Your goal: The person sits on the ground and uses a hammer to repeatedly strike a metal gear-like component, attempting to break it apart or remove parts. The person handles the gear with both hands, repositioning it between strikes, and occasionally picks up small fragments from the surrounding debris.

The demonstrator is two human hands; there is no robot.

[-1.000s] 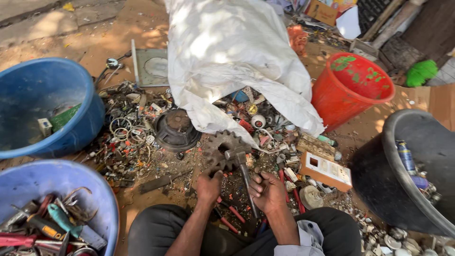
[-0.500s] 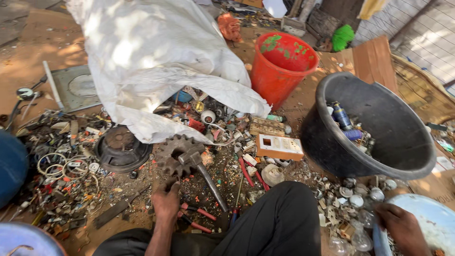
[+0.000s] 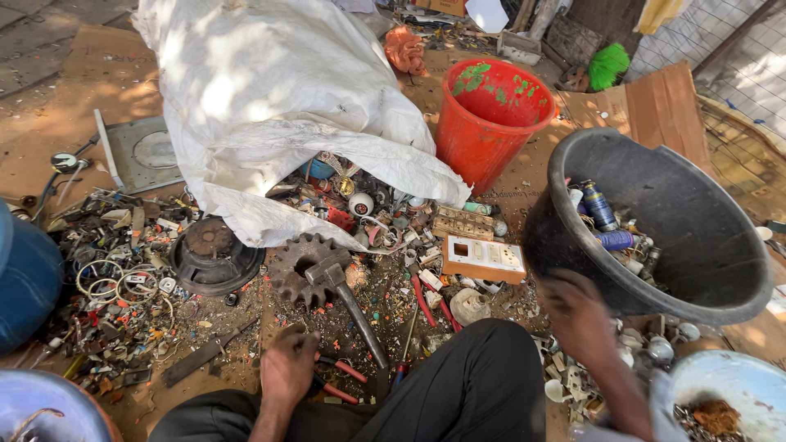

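Note:
My left hand (image 3: 286, 367) rests knuckles-up on the dirt among small scraps, fingers curled down, just left of red-handled pliers (image 3: 340, 370). A hammer (image 3: 348, 299) lies beside it, its head on a rusty gear (image 3: 295, 263). My right hand (image 3: 577, 315) is blurred and raised at the near rim of a big black tub (image 3: 704, 245) that holds cans and batteries. The blur hides whether it holds anything. My dark trouser leg (image 3: 475, 385) lies between the two hands.
A white sack (image 3: 270, 98) covers the back of the scrap pile. Nearby stand a red bucket (image 3: 483, 123), a black speaker (image 3: 214, 255), an orange switch plate (image 3: 483, 258), a blue tub (image 3: 24, 274) at the left and a pale bowl (image 3: 720, 385) at the bottom right.
The view has swung to the right. My right hand left the hammer, went out to the right and rose to the black tub's rim. My left hand stayed by the hammer handle.

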